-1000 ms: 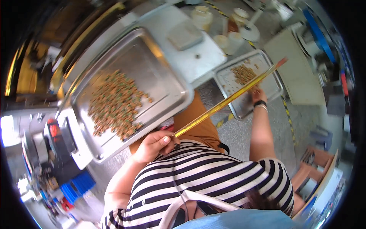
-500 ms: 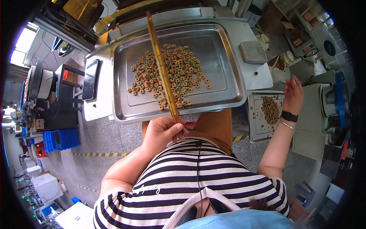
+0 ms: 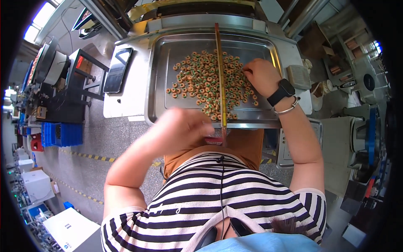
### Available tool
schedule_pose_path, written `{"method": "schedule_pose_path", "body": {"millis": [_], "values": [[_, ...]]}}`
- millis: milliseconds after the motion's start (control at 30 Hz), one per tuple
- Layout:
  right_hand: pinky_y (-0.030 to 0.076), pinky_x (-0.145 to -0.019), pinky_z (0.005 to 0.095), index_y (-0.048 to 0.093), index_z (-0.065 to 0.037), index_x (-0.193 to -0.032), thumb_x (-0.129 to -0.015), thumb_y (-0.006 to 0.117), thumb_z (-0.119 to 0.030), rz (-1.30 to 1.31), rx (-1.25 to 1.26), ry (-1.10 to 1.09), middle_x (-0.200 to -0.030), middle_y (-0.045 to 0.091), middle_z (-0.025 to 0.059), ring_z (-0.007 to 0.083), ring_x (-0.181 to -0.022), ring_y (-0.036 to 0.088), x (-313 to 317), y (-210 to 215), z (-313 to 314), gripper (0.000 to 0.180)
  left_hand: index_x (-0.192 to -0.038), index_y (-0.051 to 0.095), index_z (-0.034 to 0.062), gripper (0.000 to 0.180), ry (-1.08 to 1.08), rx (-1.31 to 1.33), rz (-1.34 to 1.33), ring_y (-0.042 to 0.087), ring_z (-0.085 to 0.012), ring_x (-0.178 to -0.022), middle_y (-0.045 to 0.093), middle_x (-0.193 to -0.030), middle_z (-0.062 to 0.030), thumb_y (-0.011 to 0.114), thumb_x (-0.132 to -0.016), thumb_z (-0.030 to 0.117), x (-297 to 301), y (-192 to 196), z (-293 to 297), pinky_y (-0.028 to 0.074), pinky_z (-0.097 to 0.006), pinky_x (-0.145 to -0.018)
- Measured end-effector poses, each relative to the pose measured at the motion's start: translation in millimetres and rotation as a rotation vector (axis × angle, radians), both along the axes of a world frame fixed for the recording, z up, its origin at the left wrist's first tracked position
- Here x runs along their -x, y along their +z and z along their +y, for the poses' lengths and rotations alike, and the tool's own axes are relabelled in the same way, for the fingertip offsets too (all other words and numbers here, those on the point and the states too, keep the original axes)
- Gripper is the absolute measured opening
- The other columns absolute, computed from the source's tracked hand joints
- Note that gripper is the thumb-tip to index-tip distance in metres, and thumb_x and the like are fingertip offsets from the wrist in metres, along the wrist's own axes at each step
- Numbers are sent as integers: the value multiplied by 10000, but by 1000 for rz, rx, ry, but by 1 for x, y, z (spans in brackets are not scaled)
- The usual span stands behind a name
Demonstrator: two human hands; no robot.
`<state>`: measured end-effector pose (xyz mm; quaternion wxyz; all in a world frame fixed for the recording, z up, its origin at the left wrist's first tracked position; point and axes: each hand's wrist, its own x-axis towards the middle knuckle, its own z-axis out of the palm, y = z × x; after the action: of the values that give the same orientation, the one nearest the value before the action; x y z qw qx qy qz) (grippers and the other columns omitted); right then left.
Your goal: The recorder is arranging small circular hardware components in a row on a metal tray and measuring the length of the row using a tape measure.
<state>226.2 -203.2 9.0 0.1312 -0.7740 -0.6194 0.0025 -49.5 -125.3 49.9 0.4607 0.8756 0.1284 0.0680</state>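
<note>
A heap of small brown rings with green marks (image 3: pixel 193 80) lies in a shallow metal tray (image 3: pixel 161 54). A long, narrow yellow and dark strip (image 3: pixel 221 80) spans the tray from its far rim past its near rim, over the heap. My right hand (image 3: pixel 263 77) is at the heap's right edge, fingers curled down onto the rings; whatever they pinch is hidden. Near the tray's front left rim, my left hand (image 3: pixel 178 130) is smeared by motion, beside the strip's near end but apart from it.
A black phone (image 3: pixel 118 70) lies on the white table left of the tray. On the right sits a pale ribbed block (image 3: pixel 299 77). A second metal tray (image 3: pixel 286 155) is lower right, partly behind my right forearm. Blue bins (image 3: pixel 63 134) stand on the floor at left.
My left hand has let go of the strip and moved left. The strip now rests across the tray. My right hand has come from the far right to the rings.
</note>
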Motion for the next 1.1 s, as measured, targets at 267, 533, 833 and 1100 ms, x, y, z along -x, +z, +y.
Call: {"method": "schedule_pose_path", "body": {"millis": [267, 533, 833, 1100], "values": [[460, -714, 386, 605, -27, -811, -728, 622, -159, 308, -1, -1, -785, 569, 147, 319, -783, 567, -12, -8, 15, 158, -1020, 629, 36, 262, 395, -622, -89, 592, -296, -739, 617, -792, -148, 624, -785, 150, -54, -39, 134, 468, -366, -681], [436, -586, 287, 536, -26, -750, -727, 633, -94, 544, 28, -1, -652, 538, 79, 171, -629, 552, -26, 0, 10, 120, -800, 637, 61, 152, 255, -429, 59, 595, -308, -716, 610, -739, -150, 653, -663, 124, -92, -65, 141, 467, -401, -637], [448, -613, 248, 608, -20, -830, -769, 645, -98, 590, -170, -7, -704, 599, 40, 107, -652, 566, -46, 6, 38, 106, -742, 590, 51, 143, 219, -397, -67, 584, -290, -657, 590, -676, -133, 635, -635, 135, -101, -58, 143, 450, -381, -588], [468, -593, 256, 639, -14, -879, -787, 654, -147, 617, -250, 63, -712, 633, 51, 111, -641, 588, -52, 5, 86, 162, -960, 591, 41, 229, 278, -294, -216, 558, -123, -674, 591, -722, -59, 610, -733, 65, -125, -38, 167, 456, -269, -628]]}}
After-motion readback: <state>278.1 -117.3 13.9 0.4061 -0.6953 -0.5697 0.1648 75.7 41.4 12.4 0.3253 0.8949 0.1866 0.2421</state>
